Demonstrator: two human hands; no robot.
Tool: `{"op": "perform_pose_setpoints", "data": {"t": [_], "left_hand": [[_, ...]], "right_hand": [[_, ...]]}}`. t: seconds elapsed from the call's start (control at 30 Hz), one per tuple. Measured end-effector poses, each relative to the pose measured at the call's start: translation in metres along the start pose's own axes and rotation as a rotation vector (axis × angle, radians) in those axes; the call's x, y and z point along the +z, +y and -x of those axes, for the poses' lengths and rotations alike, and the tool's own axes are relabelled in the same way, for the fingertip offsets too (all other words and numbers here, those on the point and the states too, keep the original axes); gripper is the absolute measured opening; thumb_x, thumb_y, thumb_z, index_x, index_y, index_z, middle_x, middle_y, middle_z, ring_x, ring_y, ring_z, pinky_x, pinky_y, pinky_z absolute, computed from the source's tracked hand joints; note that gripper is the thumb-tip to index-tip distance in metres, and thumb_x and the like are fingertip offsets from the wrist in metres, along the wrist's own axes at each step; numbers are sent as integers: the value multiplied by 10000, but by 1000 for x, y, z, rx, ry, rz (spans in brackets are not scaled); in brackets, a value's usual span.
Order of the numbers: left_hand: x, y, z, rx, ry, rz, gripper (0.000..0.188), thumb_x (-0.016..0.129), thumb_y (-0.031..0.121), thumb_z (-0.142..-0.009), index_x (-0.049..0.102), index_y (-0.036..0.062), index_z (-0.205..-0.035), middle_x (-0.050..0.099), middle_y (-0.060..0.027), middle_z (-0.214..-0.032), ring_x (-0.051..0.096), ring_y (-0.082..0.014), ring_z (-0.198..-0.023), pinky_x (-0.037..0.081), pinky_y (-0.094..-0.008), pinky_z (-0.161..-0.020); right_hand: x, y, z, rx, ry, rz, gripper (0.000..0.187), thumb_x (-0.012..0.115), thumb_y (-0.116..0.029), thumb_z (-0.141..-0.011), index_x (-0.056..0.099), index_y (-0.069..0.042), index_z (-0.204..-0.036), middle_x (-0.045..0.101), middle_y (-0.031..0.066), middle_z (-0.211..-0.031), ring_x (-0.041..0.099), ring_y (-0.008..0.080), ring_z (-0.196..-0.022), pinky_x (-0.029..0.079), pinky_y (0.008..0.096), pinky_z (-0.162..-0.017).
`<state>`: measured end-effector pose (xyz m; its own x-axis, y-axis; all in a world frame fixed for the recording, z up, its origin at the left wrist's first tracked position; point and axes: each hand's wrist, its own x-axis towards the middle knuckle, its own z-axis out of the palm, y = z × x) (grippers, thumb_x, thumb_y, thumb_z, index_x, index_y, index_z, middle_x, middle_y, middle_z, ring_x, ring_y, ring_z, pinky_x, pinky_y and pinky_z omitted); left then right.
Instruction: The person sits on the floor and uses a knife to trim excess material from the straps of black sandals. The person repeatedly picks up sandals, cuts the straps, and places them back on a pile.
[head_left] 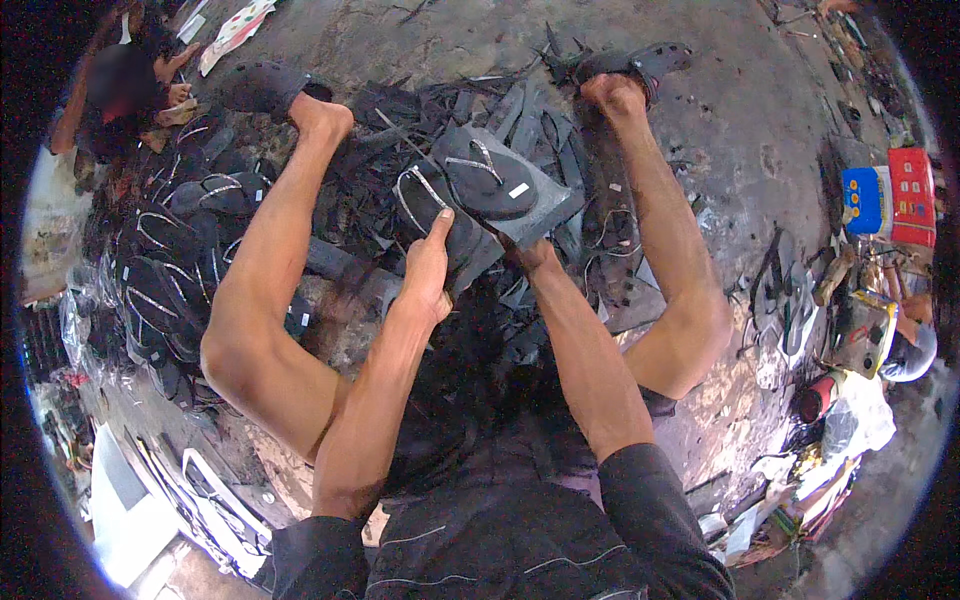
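Note:
My left hand (428, 268) is closed on a black flip-flop (420, 205) with a pale patterned strap, its thumb lying on top near the sole's edge. A second black flip-flop (490, 200), with a similar strap and a small white label, is beside it, a little higher and to the right. This one sits on a larger, rough-edged grey rubber sheet (560, 205). My right hand (538, 258) grips the sheet's near edge, most of its fingers hidden underneath. Grey rubber also juts out from under the left flip-flop.
Black rubber offcuts (370, 155) litter the floor between my legs. Finished-looking flip-flops (165, 290) pile up beside my left leg. Blue (866, 200) and red (911, 197) boxes stand at the right. Another person (120, 90) is at the upper left; a plastic bag (855, 420) lies lower right.

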<state>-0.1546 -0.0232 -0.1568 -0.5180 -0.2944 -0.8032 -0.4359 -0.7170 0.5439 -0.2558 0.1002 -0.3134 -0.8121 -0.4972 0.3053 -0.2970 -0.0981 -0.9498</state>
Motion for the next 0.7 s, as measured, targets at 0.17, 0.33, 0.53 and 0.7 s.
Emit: {"op": "perform_pose_setpoints", "data": {"t": [0.17,0.33,0.53,0.7], "left_hand": [[3,-5,-12,22,53,-60,410,679,536,-965,687,127,-988,686,-30,-849,635,-170,-668,462,-340,-459],[2,-2,-13,57,123,-197,398,674,521,-974,688,125,-1014,685,-42,-877,626,-197,-662,547,-388,-606],[-33,7,29,64,-3,-201,432,662,447,-1003,710,32,-1110,741,-73,-1051,692,-187,-903,556,-359,-833],[-51,20,184,176,17,-326,458,658,400,-1015,677,-22,-1191,713,-51,-1070,651,-119,-941,525,-293,-859]], "right_hand": [[-5,-9,-42,249,-19,170,585,826,-259,-855,604,-22,-1342,670,121,-1340,672,272,-1167,578,400,-962],[18,-17,-60,418,-31,381,577,819,-310,-856,626,-11,-1310,679,139,-1324,676,288,-1167,575,415,-965],[21,-23,-82,626,-130,446,581,811,-372,-856,652,2,-1271,690,161,-1305,682,306,-1166,571,432,-969],[34,-23,-82,721,-286,610,595,804,-424,-857,674,14,-1238,700,179,-1289,686,322,-1166,567,447,-972]]}}
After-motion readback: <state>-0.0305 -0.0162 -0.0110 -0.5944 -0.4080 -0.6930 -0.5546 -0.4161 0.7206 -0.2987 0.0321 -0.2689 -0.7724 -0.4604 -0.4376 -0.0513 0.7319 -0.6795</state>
